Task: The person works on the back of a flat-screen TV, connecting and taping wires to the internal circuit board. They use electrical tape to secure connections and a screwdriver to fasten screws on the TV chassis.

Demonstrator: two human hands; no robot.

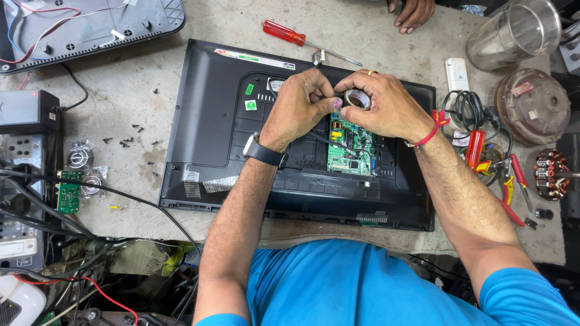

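Observation:
A black flat-screen set (205, 133) lies back-up on the grey workbench, with a green circuit board (351, 148) exposed in an opening. Over that board my right hand (386, 105) holds a roll of tape (357, 96). My left hand (299, 102), with a watch on its wrist, pinches the tape's loose end right beside the roll. Both hands touch each other above the board's top edge.
A red-handled screwdriver (287, 33) lies beyond the set. Another person's hand (412, 13) rests at the far edge. A clear jar (513, 33), motor parts (531, 105), red pliers (513, 193) and cables (468, 108) crowd the right. Loose screws (128, 142), a small board (69, 192) and wires sit left.

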